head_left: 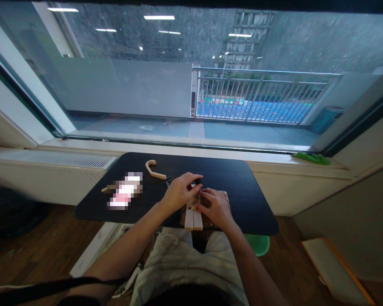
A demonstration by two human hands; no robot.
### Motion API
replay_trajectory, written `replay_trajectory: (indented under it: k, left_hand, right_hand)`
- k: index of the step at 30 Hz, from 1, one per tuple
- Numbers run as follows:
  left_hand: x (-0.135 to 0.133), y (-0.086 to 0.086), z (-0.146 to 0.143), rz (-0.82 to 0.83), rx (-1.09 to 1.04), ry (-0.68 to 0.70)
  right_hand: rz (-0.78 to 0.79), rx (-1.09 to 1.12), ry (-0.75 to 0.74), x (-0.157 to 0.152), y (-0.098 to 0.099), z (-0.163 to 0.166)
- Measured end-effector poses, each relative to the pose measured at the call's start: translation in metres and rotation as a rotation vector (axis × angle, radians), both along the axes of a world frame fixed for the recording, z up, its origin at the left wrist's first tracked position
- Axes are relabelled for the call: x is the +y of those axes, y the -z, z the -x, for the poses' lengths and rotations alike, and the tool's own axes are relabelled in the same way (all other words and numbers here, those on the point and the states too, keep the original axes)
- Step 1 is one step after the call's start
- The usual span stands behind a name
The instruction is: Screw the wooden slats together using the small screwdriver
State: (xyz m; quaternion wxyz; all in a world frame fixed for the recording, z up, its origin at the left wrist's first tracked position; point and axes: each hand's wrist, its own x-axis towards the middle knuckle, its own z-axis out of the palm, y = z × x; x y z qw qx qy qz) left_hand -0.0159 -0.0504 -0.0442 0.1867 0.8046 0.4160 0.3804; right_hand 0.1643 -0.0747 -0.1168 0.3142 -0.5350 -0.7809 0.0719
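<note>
Two pale wooden strips [193,222] lie side by side at the near edge of the black table, over a brown piece that is mostly covered. My left hand [180,191] reaches over their far end, thumb and fingers closed around a small black part [198,182] whose kind I cannot make out. From the right, my right hand [217,207] has its bent fingers and thumb on the strips, just below that part. Dark screws [170,180] lie loose beyond my left hand. Near them rests a curved wooden hook [153,170].
The black table [242,187] has rounded corners and stands against a window sill [178,148]. On its left lies a blurred-out item [125,191] beside a wooden piece [107,189]. A green cloth [312,158] is on the sill; a green basin [258,244] sits below the table.
</note>
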Motion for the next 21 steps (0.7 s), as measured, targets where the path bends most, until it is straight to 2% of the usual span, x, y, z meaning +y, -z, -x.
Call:
replay_trajectory:
  k: [10, 21]
  left_hand:
    - [0.0013, -0.0006, 0.0013, -0.002, 0.028, 0.018]
    - [-0.0023, -0.0043, -0.0008, 0.073, 0.004, 0.002]
  right_hand:
    - [0.018, 0.004, -0.009, 0.0003, 0.0000, -0.0006]
    - [0.026, 0.008, -0.001, 0.0000, -0.0005, -0.0010]
